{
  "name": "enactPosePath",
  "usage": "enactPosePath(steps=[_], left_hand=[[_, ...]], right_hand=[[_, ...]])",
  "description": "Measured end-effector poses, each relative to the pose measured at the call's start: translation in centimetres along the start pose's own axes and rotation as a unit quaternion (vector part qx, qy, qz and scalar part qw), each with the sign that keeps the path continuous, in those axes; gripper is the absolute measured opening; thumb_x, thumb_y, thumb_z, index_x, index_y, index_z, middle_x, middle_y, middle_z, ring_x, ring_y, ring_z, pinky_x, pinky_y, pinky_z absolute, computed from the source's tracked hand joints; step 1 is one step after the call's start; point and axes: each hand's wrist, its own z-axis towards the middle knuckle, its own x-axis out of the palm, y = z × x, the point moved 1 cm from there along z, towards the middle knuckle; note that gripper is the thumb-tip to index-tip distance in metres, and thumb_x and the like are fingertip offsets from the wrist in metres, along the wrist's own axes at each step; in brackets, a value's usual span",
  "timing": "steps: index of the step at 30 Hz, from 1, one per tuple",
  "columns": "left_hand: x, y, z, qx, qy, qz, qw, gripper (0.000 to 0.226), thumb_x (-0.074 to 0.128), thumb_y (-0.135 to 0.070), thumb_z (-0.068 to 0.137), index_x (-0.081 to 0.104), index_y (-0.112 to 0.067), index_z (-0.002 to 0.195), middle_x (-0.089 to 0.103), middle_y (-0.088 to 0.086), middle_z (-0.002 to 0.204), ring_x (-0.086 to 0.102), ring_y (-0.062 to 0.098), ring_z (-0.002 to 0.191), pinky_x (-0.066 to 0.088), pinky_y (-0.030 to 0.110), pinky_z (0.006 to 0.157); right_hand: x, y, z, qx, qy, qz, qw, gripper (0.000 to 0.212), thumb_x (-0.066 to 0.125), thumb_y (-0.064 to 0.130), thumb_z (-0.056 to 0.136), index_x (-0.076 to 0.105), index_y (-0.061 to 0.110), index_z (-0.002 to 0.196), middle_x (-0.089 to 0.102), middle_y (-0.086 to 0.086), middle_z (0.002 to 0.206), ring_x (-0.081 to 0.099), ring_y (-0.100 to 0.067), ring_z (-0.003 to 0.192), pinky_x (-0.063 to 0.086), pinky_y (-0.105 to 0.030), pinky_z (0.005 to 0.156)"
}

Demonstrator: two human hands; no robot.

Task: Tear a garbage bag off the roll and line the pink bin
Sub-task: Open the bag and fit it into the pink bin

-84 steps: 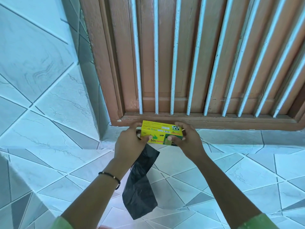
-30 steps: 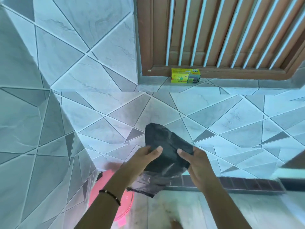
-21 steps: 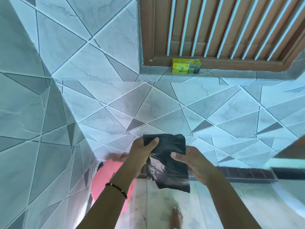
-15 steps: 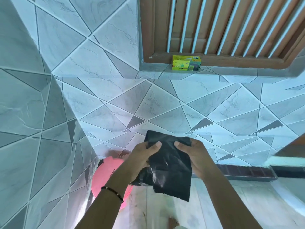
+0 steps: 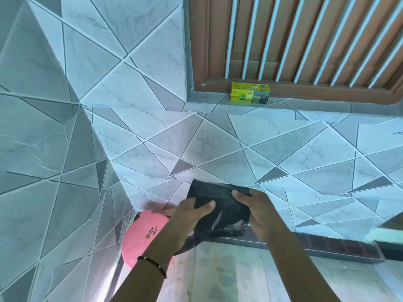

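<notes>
Tiled corner, grey-white triangle pattern on the wall and a pale floor at lower centre; brown barred window upper right. Yellow bin-bag box sits on the sill, well apart from the hands. Black garbage bag is already off the roll, folded flat. Left hand and right hand each pinch its top edge, thumbs on front. Pink bin, lower left, not yet lined. Left to do: open the bag, fit it.
</notes>
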Motion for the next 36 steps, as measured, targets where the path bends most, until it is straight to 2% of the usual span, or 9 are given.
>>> enactPosePath(steps=[5, 7, 12, 17, 24, 27, 30, 33, 36], left_hand=[[0.7, -0.1, 1.7, 0.021, -0.102, -0.047, 0.993, 0.018, 0.064, -0.021, 0.087, 0.072, -0.011, 0.099, 0.075, 0.013, 0.096, 0.070, 0.034, 0.093, 0.055, 0.048, 0.089], [0.7, -0.2, 2.2, 0.026, -0.102, -0.075, 0.992, 0.018, 0.065, -0.021, 0.087, 0.071, -0.010, 0.100, 0.075, 0.013, 0.098, 0.069, 0.034, 0.095, 0.055, 0.049, 0.090], [1.7, 0.5, 2.4, -0.012, -0.038, -0.083, 0.996, 0.022, 0.062, -0.013, 0.088, 0.068, -0.005, 0.108, 0.073, 0.017, 0.102, 0.068, 0.034, 0.098, 0.056, 0.040, 0.080], [2.2, 0.3, 2.5, 0.014, -0.125, -0.113, 0.986, 0.014, 0.060, -0.005, 0.088, 0.070, -0.002, 0.097, 0.074, 0.012, 0.084, 0.070, 0.025, 0.075, 0.057, 0.029, 0.061], [2.6, -0.5, 2.5, 0.066, -0.150, -0.082, 0.983, 0.016, 0.066, -0.022, 0.085, 0.072, -0.007, 0.087, 0.073, 0.003, 0.069, 0.068, 0.014, 0.060, 0.051, 0.024, 0.057], [2.7, -0.6, 2.4, 0.055, -0.166, -0.072, 0.982, 0.023, 0.068, -0.032, 0.083, 0.072, -0.013, 0.071, 0.067, 0.002, 0.061, 0.060, 0.011, 0.051, 0.045, 0.020, 0.050], [2.2, -0.5, 2.5, 0.038, -0.179, -0.069, 0.981, 0.036, 0.065, -0.046, 0.081, 0.072, -0.014, 0.065, 0.070, 0.011, 0.072, 0.063, 0.023, 0.064, 0.052, 0.033, 0.065], [2.0, -0.3, 2.8, 0.028, -0.184, -0.018, 0.982, 0.039, 0.061, -0.052, 0.082, 0.071, -0.017, 0.093, 0.069, 0.008, 0.093, 0.065, 0.026, 0.085, 0.053, 0.040, 0.083], [2.3, -0.7, 1.9, 0.071, -0.197, 0.103, 0.972, 0.070, 0.061, -0.058, 0.074, 0.044, -0.020, 0.130, 0.049, -0.003, 0.122, 0.056, 0.017, 0.107, 0.047, 0.030, 0.089]], right_hand=[[-1.0, 0.5, -0.2, 0.034, 0.106, -0.083, 0.990, 0.016, 0.066, 0.014, 0.084, 0.070, 0.008, 0.098, 0.075, -0.012, 0.096, 0.070, -0.027, 0.093, 0.057, -0.040, 0.083], [-1.4, -0.1, -0.1, 0.039, 0.095, -0.116, 0.988, 0.013, 0.069, 0.010, 0.081, 0.071, 0.005, 0.093, 0.076, -0.012, 0.092, 0.071, -0.029, 0.090, 0.057, -0.039, 0.078], [-2.1, 0.1, 0.5, 0.034, 0.023, -0.024, 0.999, 0.016, 0.068, 0.005, 0.081, 0.070, -0.003, 0.095, 0.074, -0.017, 0.086, 0.070, -0.028, 0.078, 0.057, -0.036, 0.072], [-2.3, 0.6, 0.3, 0.074, 0.082, -0.075, 0.991, 0.013, 0.064, 0.016, 0.086, 0.067, 0.005, 0.091, 0.072, -0.011, 0.081, 0.068, -0.024, 0.072, 0.055, -0.031, 0.063], [-1.2, -0.1, 0.4, 0.032, 0.057, -0.012, 0.998, 0.010, 0.065, 0.006, 0.084, 0.069, 0.001, 0.092, 0.065, -0.018, 0.070, 0.060, -0.018, 0.052, 0.051, -0.026, 0.050], [-0.4, -0.2, 0.3, 0.006, 0.057, -0.029, 0.998, 0.012, 0.066, 0.011, 0.084, 0.069, 0.001, 0.090, 0.063, -0.014, 0.062, 0.059, -0.018, 0.050, 0.053, -0.026, 0.049], [0.3, -0.3, 0.0, -0.005, 0.039, -0.023, 0.999, 0.017, 0.066, 0.017, 0.085, 0.067, 0.000, 0.086, 0.057, -0.009, 0.054, 0.056, -0.018, 0.047, 0.052, -0.027, 0.048], [0.3, 0.0, -0.1, -0.014, -0.001, -0.031, 0.999, 0.021, 0.066, 0.023, 0.085, 0.066, 0.002, 0.081, 0.059, -0.011, 0.056, 0.055, -0.019, 0.046, 0.052, -0.026, 0.046], [0.1, 0.1, 0.0, -0.028, -0.036, -0.065, 0.997, 0.027, 0.067, 0.028, 0.084, 0.067, 0.001, 0.081, 0.065, -0.012, 0.061, 0.059, -0.022, 0.049, 0.053, -0.026, 0.046]])
